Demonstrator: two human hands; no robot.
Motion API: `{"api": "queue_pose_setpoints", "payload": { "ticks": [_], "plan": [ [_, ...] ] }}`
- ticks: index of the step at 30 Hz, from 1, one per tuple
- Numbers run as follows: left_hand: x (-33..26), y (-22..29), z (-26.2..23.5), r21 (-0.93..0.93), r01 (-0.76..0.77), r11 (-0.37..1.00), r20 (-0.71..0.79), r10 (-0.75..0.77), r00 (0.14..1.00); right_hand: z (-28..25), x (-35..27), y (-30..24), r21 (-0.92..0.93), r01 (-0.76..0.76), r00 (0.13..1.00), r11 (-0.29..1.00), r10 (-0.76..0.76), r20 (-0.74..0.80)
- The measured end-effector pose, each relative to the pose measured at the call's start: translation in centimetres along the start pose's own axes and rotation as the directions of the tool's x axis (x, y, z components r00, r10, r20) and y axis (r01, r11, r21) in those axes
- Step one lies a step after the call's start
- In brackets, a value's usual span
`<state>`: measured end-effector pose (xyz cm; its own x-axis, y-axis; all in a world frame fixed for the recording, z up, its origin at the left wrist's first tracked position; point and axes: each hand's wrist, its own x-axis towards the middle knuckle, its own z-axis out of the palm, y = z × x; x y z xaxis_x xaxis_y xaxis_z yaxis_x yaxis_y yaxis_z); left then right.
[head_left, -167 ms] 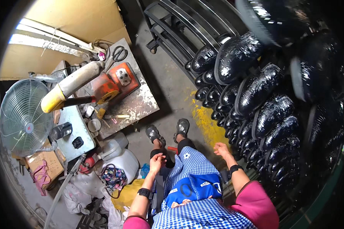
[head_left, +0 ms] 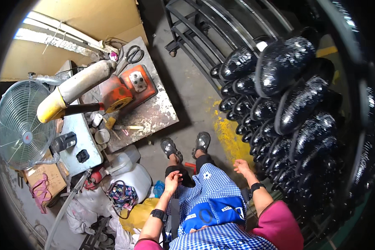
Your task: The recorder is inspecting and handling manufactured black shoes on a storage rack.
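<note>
My left hand [head_left: 172, 182] hovers above the left side of my blue-checked apron [head_left: 212, 183], its fingers curled in with no object visible in them. Out to the right, my right hand [head_left: 242, 167] is raised beside the apron, fingers bent loosely together, also with nothing visible in it. Rows of glossy black rounded shoe shapes [head_left: 285, 66] stand on a rack beyond it; hand and shoes look apart. A dark metal rack frame [head_left: 187, 35] continues toward the far side.
At left stands a worn table [head_left: 162, 112] with an orange-red machine [head_left: 137, 83], a grey duct [head_left: 87, 83] and large scissors [head_left: 133, 54]. A wire fan [head_left: 25, 125], white jug [head_left: 135, 179], floral bag [head_left: 123, 195] and yellow cloth [head_left: 139, 212] crowd the near left. Yellow paint [head_left: 229, 137] marks the floor.
The view has shifted slightly; the table and rack sit a little differently in the picture. Both hands keep about the same pose, and nothing is taken or let go.
</note>
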<state>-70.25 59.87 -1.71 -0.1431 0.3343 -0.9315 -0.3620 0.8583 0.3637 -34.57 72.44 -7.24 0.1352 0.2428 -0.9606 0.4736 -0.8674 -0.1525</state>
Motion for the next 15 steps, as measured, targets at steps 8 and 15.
{"api": "queue_pose_setpoints", "payload": {
  "ticks": [8, 15],
  "plan": [
    [5.7, -0.1, -1.7, 0.582, -0.390, 0.713, 0.187, 0.349, 0.918, 4.6, 12.7, 9.3, -0.225, 0.061, 0.994, 0.972, -0.080, -0.075],
    [9.4, 1.8, -0.3, 0.604, -0.642, 0.473, 0.237, 0.662, 0.711, 8.0, 20.4, 18.7, -0.605, 0.143, 0.983, 0.783, -0.183, -0.005]
  ]
}}
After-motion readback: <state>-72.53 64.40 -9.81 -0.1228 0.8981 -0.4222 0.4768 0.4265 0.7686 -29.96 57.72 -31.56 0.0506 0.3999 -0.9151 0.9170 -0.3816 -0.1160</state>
